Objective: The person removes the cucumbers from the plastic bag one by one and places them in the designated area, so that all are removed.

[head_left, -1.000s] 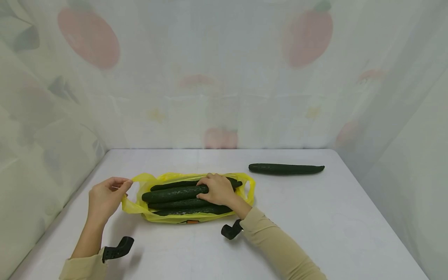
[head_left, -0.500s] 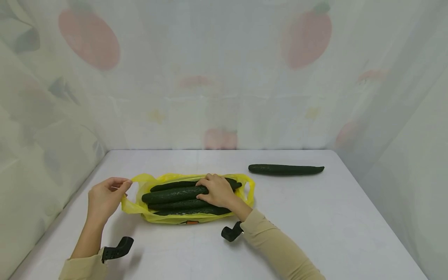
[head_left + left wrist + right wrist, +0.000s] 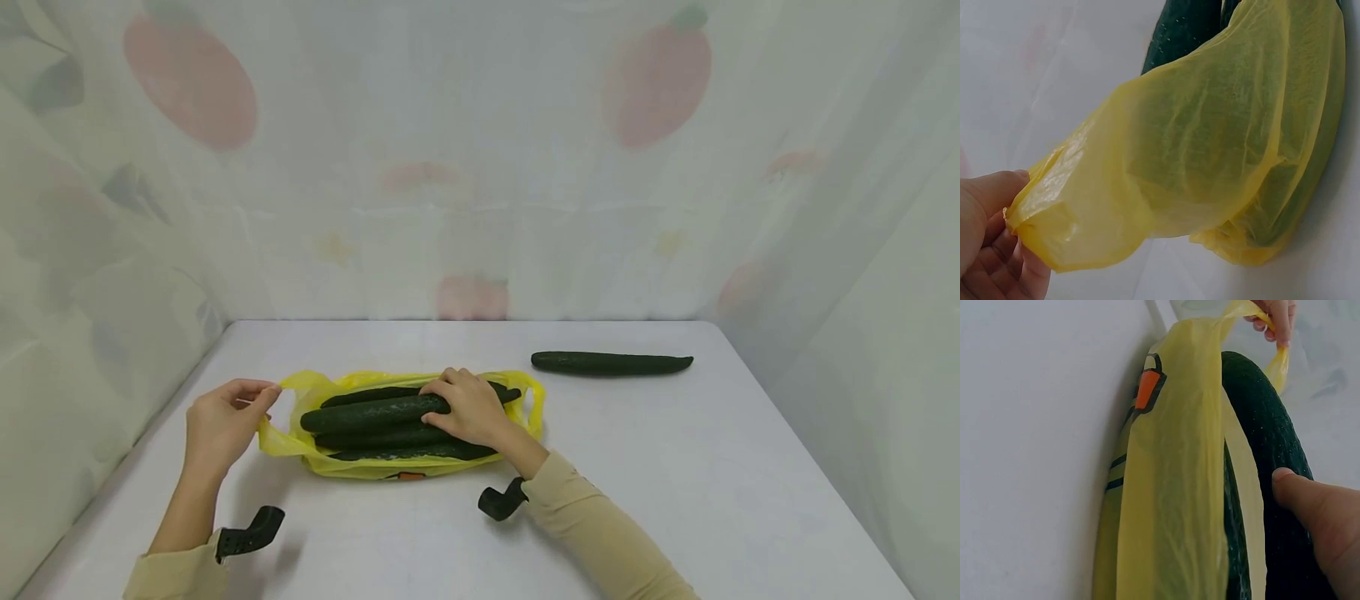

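Observation:
A yellow plastic bag (image 3: 360, 469) lies on the table with several dark green cucumbers inside, side by side. My left hand (image 3: 225, 423) pinches the bag's left handle and holds it out to the left; the left wrist view has the thin plastic (image 3: 1097, 187) stretched from those fingertips. Over the bag's right half, my right hand (image 3: 474, 410) grips the topmost cucumber (image 3: 367, 414) from above. In the right wrist view the thumb (image 3: 1304, 497) presses on this cucumber (image 3: 1260, 406), whose lower part is partly covered by the hand.
Another cucumber (image 3: 611, 363) lies alone on the white table (image 3: 675, 483) at the back right. Beyond the table hangs a pale curtain (image 3: 480, 167) with fruit prints. Black wrist camera mounts (image 3: 251, 533) stick out below both hands.
My right hand has risen very slightly with the top cucumber, whose left end sits a touch further left. The left hand keeps its pinch on the bag handle.

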`<state>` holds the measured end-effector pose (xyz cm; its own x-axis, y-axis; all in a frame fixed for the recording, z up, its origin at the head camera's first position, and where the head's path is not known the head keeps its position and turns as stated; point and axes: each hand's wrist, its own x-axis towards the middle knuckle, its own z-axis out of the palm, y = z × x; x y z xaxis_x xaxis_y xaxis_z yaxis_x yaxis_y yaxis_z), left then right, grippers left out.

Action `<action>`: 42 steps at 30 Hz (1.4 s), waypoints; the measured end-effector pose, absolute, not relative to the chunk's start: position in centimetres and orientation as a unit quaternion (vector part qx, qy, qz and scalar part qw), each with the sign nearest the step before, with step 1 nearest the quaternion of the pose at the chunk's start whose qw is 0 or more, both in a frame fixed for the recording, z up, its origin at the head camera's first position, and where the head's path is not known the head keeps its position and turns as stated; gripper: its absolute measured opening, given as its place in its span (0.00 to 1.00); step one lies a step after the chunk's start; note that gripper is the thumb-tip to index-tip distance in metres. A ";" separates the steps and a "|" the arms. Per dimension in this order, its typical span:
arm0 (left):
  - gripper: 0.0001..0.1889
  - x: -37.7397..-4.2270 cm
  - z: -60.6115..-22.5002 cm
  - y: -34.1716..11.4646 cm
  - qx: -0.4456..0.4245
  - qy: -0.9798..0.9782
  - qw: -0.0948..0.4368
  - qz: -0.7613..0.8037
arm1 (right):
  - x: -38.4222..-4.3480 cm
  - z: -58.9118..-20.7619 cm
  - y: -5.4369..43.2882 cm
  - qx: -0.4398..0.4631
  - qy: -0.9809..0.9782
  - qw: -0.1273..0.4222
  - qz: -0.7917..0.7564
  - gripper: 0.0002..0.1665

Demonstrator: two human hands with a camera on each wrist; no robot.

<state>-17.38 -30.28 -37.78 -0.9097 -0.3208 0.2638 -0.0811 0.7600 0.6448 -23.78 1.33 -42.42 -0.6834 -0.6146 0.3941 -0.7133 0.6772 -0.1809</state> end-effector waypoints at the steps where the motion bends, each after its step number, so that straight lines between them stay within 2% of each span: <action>1: 0.20 -17.4 -37.8 -30.3 0.109 -0.920 0.184 -0.329 | -23.7 -42.3 1.4 0.367 -0.902 0.153 0.165 0.22; 17: 0.20 -17.4 -37.6 -30.2 0.109 -0.919 0.188 -0.328 | -22.3 -39.1 1.5 0.394 -0.874 0.189 0.213 0.22; 26: 0.21 -17.5 -37.8 -30.4 0.107 -0.918 0.192 -0.331 | -22.0 -36.7 1.9 0.420 -0.852 0.232 0.211 0.21; 35: 0.18 -17.4 -37.9 -30.4 0.104 -0.918 0.188 -0.332 | -22.3 -35.3 3.7 0.421 -0.847 0.244 0.213 0.20; 42: 0.21 -17.4 -37.8 -30.4 0.114 -0.920 0.178 -0.332 | -23.1 -35.5 5.3 0.408 -0.854 0.248 0.207 0.20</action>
